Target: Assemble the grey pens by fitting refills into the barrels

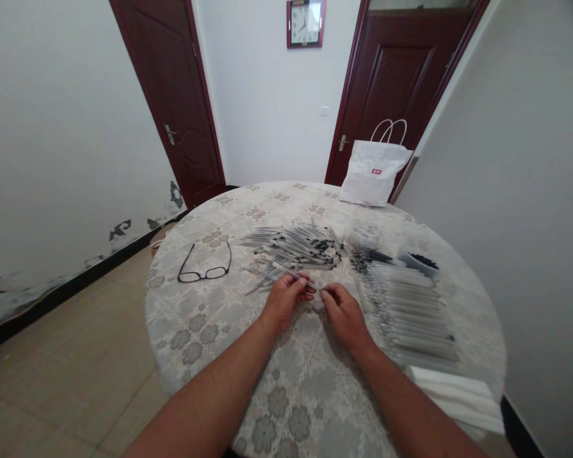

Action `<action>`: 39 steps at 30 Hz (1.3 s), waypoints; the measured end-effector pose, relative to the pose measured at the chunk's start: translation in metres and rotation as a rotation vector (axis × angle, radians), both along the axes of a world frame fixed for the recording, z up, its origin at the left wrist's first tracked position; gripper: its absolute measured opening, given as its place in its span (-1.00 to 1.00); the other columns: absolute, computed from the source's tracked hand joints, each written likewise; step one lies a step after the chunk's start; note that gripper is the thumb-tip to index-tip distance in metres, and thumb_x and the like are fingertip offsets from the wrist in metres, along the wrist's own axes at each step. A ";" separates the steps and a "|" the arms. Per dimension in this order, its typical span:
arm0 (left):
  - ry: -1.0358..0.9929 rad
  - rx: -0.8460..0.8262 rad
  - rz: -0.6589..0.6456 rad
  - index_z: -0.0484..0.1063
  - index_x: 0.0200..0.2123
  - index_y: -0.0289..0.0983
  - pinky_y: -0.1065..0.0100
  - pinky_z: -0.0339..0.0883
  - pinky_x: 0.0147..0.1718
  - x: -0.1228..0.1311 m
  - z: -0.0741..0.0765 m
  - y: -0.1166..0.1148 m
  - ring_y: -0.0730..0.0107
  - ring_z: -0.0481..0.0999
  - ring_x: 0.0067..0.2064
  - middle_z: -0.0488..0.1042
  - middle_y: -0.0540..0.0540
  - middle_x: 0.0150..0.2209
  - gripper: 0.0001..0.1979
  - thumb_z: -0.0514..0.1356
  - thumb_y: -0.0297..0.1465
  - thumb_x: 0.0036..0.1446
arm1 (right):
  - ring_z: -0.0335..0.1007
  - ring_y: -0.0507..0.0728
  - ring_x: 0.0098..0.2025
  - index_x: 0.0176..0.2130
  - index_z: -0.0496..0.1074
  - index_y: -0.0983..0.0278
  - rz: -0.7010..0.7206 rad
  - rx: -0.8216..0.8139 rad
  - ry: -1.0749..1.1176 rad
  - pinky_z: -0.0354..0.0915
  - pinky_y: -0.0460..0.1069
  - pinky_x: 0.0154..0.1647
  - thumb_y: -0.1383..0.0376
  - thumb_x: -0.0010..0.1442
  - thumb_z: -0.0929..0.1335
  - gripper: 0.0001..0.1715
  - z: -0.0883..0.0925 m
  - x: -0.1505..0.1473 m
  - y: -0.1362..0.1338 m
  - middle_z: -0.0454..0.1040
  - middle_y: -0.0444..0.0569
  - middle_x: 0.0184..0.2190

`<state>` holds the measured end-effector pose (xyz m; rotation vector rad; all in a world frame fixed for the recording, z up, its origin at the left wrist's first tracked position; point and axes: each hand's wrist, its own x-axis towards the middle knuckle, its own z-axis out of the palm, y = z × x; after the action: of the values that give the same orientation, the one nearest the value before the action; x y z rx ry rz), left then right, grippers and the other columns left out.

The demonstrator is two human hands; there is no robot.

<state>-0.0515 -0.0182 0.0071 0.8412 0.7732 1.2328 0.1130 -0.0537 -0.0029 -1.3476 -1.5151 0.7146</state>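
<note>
Left hand point(284, 301): fingers grasping slim pale tube point(285, 270). Right hand point(344, 314): fingertips pinching tube's near end. Pile of dark-tipped tubes point(292, 245) just beyond, on patterned tablecloth point(239, 343).

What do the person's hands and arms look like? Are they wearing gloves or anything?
No gloves! The left hand and right hand are both bare, with ordinary fingers and thumbs. The left forearm and right forearm show no sleeves, watch or bracelet. Any ring or small mark would be too tiny to make out here.
</note>
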 end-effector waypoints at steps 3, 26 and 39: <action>-0.004 0.007 0.000 0.51 -0.20 -0.33 0.29 0.51 -0.27 0.000 0.000 0.001 0.29 0.61 -0.30 0.60 -0.16 -0.33 -0.69 0.40 -0.26 0.05 | 0.45 0.16 -0.27 -0.01 0.45 0.25 -0.034 0.018 0.051 0.33 0.02 -0.20 0.04 0.24 0.37 -0.56 0.000 -0.001 0.000 0.55 -0.02 -0.25; -0.098 -0.010 0.019 0.26 -0.16 -0.19 0.20 0.56 -0.24 0.004 0.008 -0.001 0.24 0.69 -0.28 0.53 0.00 -0.19 -0.62 0.36 -0.18 0.13 | 0.36 0.10 -0.40 -0.15 0.43 0.24 -0.053 0.009 0.148 0.28 -0.04 -0.34 0.10 0.25 0.36 -0.73 0.005 -0.003 -0.005 0.49 -0.12 -0.39; 0.051 0.035 0.034 0.26 -0.14 -0.18 0.10 0.59 -0.19 0.002 0.002 0.003 0.21 0.70 -0.25 0.48 0.03 -0.16 -0.64 0.29 -0.12 0.19 | 0.46 0.11 -0.32 -0.27 0.52 0.19 0.084 0.047 -0.317 0.29 -0.02 -0.25 0.32 0.20 0.36 -0.88 0.079 0.039 -0.035 0.56 -0.11 -0.38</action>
<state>-0.0494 -0.0154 0.0094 0.8939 0.8123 1.2618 0.1516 -0.0884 0.0759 -1.4165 -1.8362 0.5297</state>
